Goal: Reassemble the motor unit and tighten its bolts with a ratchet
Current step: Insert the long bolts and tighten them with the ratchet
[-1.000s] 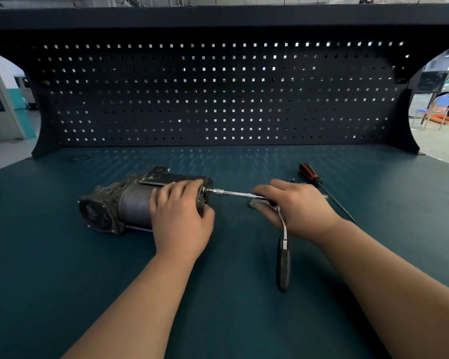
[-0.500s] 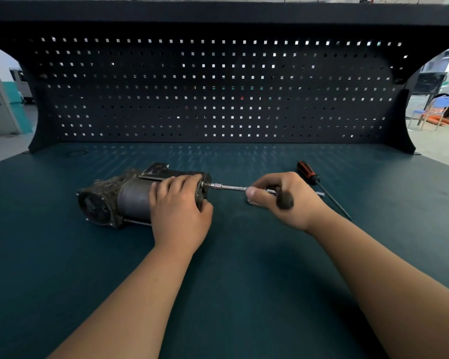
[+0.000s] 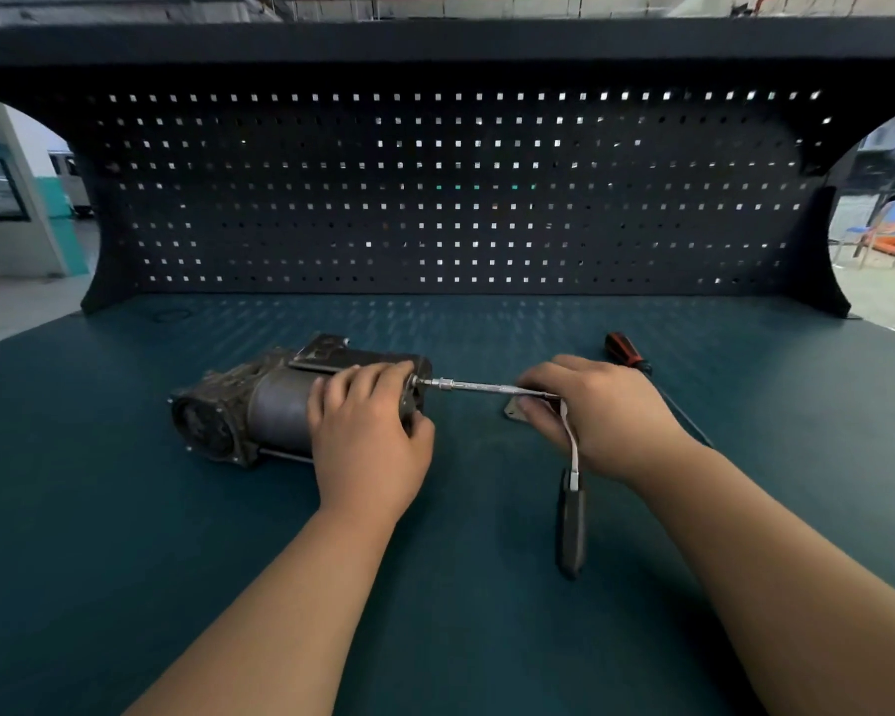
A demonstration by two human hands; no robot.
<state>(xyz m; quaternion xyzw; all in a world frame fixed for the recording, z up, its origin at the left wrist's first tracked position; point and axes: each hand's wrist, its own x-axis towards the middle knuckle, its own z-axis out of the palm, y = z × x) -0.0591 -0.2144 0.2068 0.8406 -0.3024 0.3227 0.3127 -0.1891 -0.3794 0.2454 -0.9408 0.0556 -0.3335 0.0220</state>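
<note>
A dark, grimy motor unit (image 3: 259, 405) lies on its side on the green bench, left of centre. My left hand (image 3: 368, 436) grips its right end, fingers curled over the casing. A ratchet (image 3: 572, 514) with a long silver extension bar (image 3: 476, 387) is seated on a bolt at the motor's right end face. My right hand (image 3: 600, 410) holds the ratchet head, and the black handle hangs down toward me. A small flat metal plate (image 3: 515, 409) lies on the bench under my right fingers.
A screwdriver (image 3: 629, 354) with a red and black handle lies behind my right hand, its shaft running right and toward me. A dark pegboard (image 3: 445, 198) closes the back of the bench (image 3: 125, 509).
The ratchet handle swung up out of sight behind my right hand half a second ago and has now come back down, pointing toward me. My left hand kept its hold on the motor.
</note>
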